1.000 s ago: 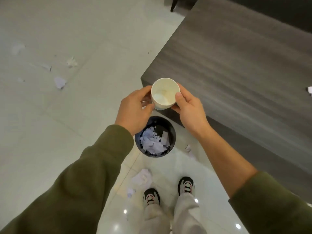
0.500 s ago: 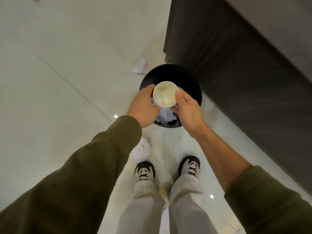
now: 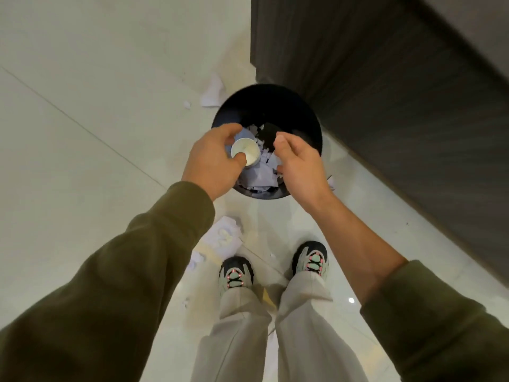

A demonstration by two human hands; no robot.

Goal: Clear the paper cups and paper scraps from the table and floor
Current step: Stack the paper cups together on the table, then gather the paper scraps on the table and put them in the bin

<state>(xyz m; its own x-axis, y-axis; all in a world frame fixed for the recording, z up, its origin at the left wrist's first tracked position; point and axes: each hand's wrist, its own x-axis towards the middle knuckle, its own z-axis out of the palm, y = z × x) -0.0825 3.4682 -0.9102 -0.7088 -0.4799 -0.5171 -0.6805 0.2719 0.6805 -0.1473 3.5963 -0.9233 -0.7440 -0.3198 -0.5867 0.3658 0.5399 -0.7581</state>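
**A:** Where is the paper cup right now?

**B:** Over the mouth of the black bin, open end up, in the left hand — thumb hooked over the lip, fingers round the far side. The right hand is off it, fingers loosely curled, holding nothing.

**A:** So the step in hand is the drop?

**B:** I'd judge so. The cup sits toward the bin's near-left edge, not its centre, so I'd carry it a touch inward before letting go. A light cup that clips the rim could bounce out onto the floor.

**A:** Anything in the bin to mind?

**B:** A heap of torn paper, piled on the near side. Releasing the cup low, close above that heap, should settle it rather than tip it.

**A:** And after that?

**B:** More to gather, by the look of it — a scrap lies just beyond the bin, beside the bench, and crumpled pieces lie near the left shoe. The bench top is barely in view, so I cannot tell what lies there.
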